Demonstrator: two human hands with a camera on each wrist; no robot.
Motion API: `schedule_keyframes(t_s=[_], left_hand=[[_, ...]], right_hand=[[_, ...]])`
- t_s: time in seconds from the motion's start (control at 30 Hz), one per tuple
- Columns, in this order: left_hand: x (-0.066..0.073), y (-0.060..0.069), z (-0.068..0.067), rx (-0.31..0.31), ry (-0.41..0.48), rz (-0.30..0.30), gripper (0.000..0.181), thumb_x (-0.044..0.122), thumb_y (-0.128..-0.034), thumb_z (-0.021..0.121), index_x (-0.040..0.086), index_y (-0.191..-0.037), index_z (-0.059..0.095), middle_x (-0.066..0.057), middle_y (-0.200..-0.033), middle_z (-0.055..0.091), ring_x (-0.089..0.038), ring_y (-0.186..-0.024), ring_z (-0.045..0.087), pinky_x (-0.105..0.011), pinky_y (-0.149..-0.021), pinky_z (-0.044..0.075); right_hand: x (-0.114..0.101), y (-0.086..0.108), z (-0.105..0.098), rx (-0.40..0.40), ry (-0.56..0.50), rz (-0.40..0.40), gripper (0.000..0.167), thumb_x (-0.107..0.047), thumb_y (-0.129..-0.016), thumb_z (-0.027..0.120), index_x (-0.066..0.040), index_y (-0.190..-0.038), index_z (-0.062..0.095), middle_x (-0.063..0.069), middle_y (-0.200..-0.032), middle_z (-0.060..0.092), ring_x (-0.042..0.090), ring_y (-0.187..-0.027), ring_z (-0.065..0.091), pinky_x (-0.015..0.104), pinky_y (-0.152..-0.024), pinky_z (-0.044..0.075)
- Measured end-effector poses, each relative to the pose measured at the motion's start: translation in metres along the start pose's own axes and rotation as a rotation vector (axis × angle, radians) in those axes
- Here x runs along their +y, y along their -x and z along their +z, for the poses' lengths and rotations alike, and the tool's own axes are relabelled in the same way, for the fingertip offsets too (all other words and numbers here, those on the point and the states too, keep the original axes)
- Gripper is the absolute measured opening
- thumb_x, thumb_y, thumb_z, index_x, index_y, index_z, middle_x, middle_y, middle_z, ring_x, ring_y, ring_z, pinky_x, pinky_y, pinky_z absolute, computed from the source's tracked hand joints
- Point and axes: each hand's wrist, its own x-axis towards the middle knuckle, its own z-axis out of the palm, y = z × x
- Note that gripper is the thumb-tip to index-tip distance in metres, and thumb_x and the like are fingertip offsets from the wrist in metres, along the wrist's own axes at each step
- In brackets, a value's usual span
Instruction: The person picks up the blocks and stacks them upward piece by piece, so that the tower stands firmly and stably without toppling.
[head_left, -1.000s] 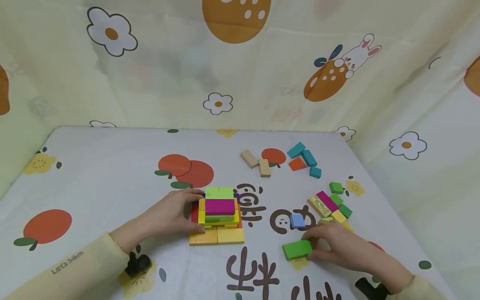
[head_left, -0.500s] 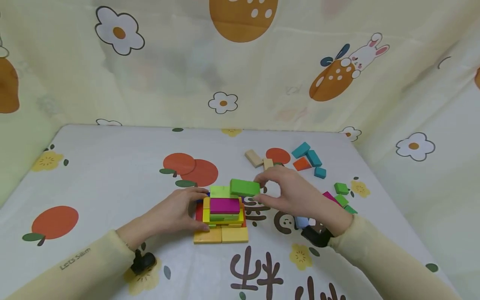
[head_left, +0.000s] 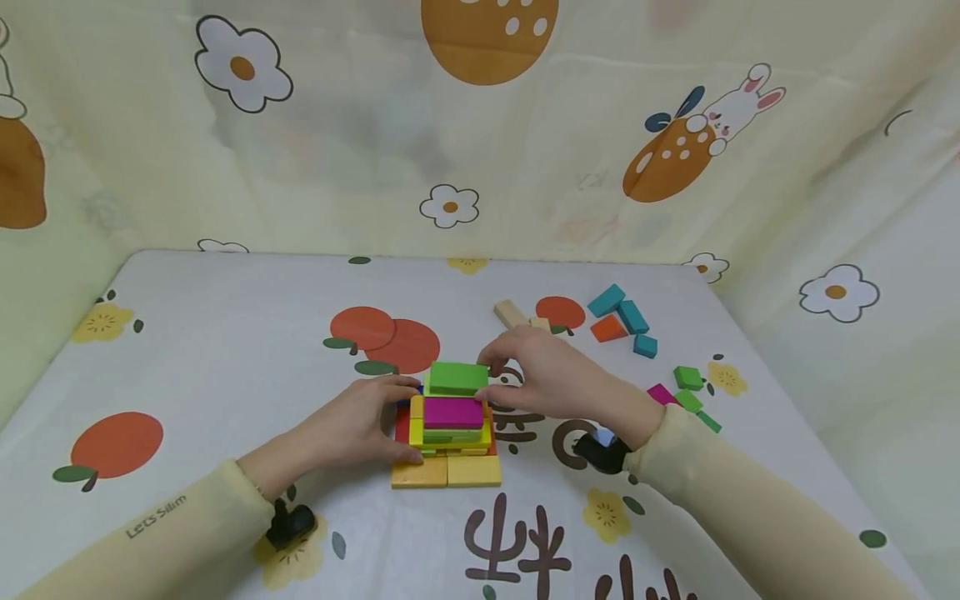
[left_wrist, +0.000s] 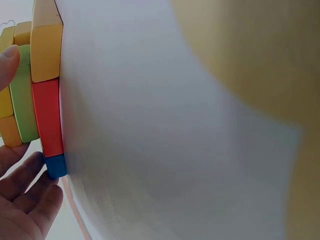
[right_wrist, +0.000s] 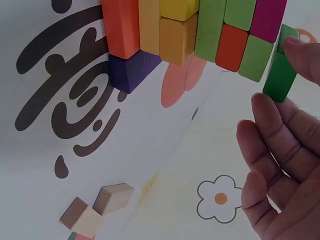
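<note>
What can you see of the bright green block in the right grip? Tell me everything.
The bright green block is a plain oblong piece with straight edges, apparently painted wood. The right grip pinches its right end. It lies roughly level, long side crosswise, over the top of the block stack; whether it rests there, I cannot tell.

The green block (head_left: 459,378) looks like painted wood, smooth and evenly coated, as does the magenta block (head_left: 453,412). The red block (left_wrist: 47,117) has flat, smooth faces with a soft satin look. The tan block (right_wrist: 114,198) appears to be bare wood, pale and matt. The printed tablecloth (head_left: 225,350) looks smooth and mostly matt; the backdrop (head_left: 337,167) resembles thin, lightly creased cloth. The cream sleeve (head_left: 172,533) is soft, matt fabric, and the black wrist device (head_left: 291,525) looks like plastic.
</note>
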Motion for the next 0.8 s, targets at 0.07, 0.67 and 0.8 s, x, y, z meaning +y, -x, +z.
schedule_keyframes(t_s=[0.07,0.67,0.8], left_hand=[[0.0011,-0.0004,-0.0009,-0.003,-0.001,-0.002,0.075,0.038,-0.0753,0.090,-0.002,-0.133,0.064,-0.013,-0.142,0.062,-0.036,-0.136,0.054,-0.053,-0.112,0.048],[0.0037,0.0003,-0.0025,-0.009,-0.007,-0.021,0.077,0.038,-0.0756,0.090,-0.002,-0.136,0.062,-0.014,-0.143,0.061,-0.037,-0.137,0.053,-0.054,-0.112,0.047],[0.0038,0.0006,-0.0021,-0.010,-0.008,-0.026,0.078,0.039,-0.0751,0.090,-0.002,-0.136,0.062,-0.014,-0.143,0.060,-0.037,-0.137,0.053,-0.055,-0.111,0.047]], right_hand=[[-0.0019,-0.0006,-0.0008,-0.007,-0.004,-0.008,0.038,-0.034,-0.091,0.078,-0.010,-0.119,0.073,0.004,-0.107,0.075,0.022,-0.100,0.068,0.028,-0.079,0.058],[-0.0076,-0.0025,-0.0010,-0.027,0.014,0.014,0.040,-0.037,-0.092,0.076,-0.013,-0.124,0.071,-0.001,-0.111,0.073,0.016,-0.104,0.067,0.032,-0.086,0.058],[-0.0069,-0.0013,-0.0014,-0.035,0.001,0.022,0.046,-0.039,-0.093,0.075,-0.011,-0.129,0.068,0.002,-0.116,0.073,0.019,-0.107,0.068,0.032,-0.085,0.058]])
